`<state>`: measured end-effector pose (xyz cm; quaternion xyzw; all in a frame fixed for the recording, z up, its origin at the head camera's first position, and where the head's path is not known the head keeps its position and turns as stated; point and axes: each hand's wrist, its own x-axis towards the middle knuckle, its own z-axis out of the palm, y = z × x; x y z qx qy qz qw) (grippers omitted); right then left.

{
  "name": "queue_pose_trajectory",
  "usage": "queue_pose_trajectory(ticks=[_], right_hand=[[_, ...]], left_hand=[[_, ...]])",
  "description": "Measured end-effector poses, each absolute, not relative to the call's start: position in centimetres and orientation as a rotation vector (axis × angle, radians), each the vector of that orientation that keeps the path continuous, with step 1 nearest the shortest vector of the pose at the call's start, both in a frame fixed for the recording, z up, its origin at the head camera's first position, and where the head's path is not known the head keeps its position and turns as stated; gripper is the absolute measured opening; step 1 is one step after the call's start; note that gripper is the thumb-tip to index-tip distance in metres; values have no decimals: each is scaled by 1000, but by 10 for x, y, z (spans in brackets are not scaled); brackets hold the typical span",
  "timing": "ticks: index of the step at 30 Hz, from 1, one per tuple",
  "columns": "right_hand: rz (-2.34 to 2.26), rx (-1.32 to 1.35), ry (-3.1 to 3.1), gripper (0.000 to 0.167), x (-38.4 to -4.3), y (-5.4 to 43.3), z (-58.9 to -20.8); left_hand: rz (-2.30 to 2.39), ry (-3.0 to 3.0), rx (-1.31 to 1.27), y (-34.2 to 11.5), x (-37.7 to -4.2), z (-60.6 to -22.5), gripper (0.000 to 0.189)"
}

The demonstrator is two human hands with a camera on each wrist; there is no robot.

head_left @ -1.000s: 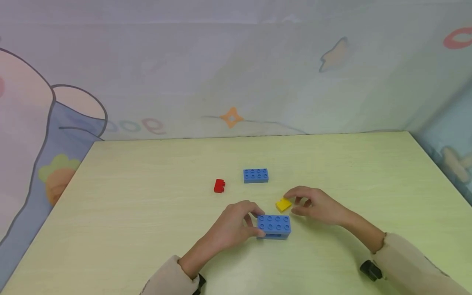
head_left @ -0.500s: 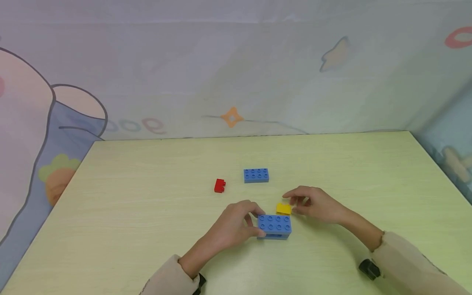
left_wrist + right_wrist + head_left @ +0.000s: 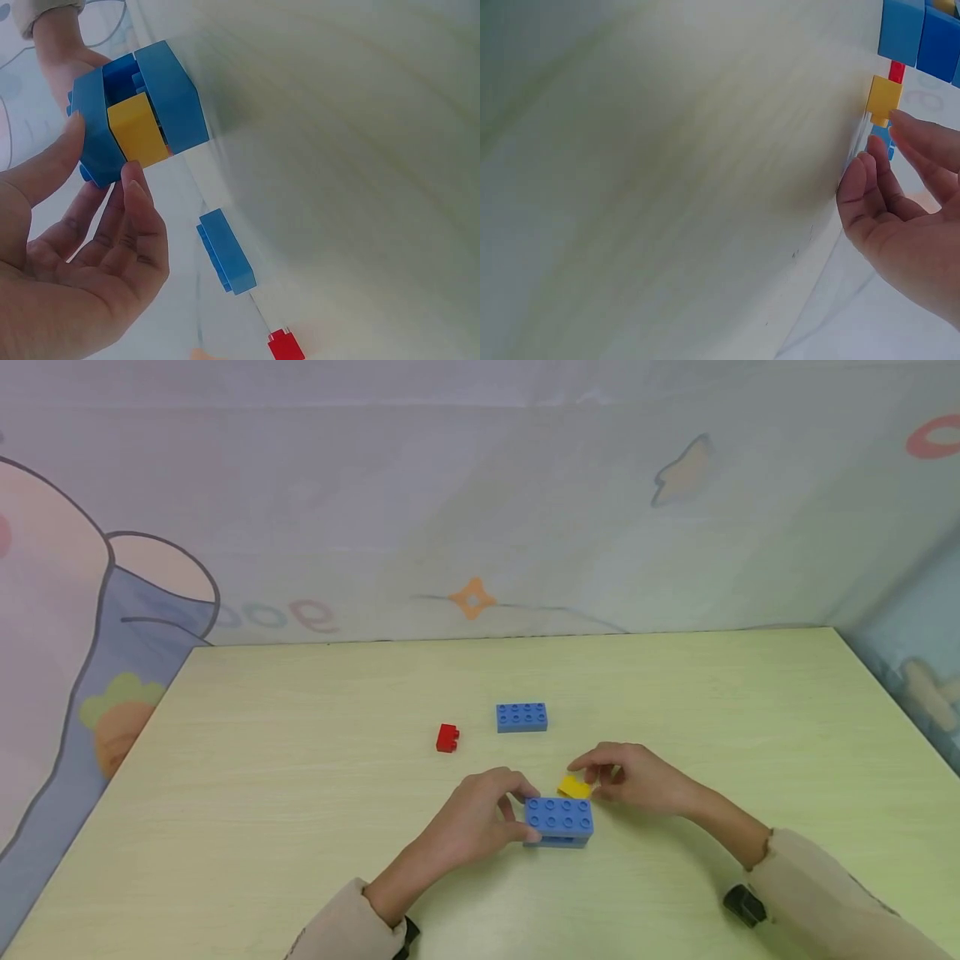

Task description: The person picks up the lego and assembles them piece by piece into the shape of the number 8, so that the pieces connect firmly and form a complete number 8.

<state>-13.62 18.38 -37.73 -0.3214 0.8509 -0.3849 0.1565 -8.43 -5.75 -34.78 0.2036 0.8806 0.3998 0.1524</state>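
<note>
My left hand (image 3: 476,818) holds a stack of blue bricks (image 3: 558,817) at its left end, thumb in front and fingers behind. In the left wrist view, a yellow brick (image 3: 139,129) sits between the stack's upper and lower blue bricks (image 3: 171,97). Just behind the stack, a loose small yellow brick (image 3: 573,787) lies turned at a slant on the table. My right hand (image 3: 637,778) is at its right side, fingers bent loosely; one fingertip appears to touch the brick (image 3: 884,96) in the right wrist view, with no clear pinch around it.
Farther back on the table (image 3: 300,777) lies another blue brick (image 3: 522,717), studs up. To its left a small red brick (image 3: 447,738) rests on its side. A printed cloth (image 3: 375,510) hangs along the table's back edge.
The loose yellow brick has turned and shifted slightly toward the blue stack. My right hand has moved a little left with it. My left hand and the stack have stayed put.
</note>
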Motion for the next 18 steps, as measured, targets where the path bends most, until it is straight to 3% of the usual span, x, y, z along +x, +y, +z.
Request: queue_pose_trajectory(ticks=[18], right_hand=[[-1014,-912,2390,34,-142,180,-378]], left_hand=[[1134,2519,558,-57,-85,-348,33]])
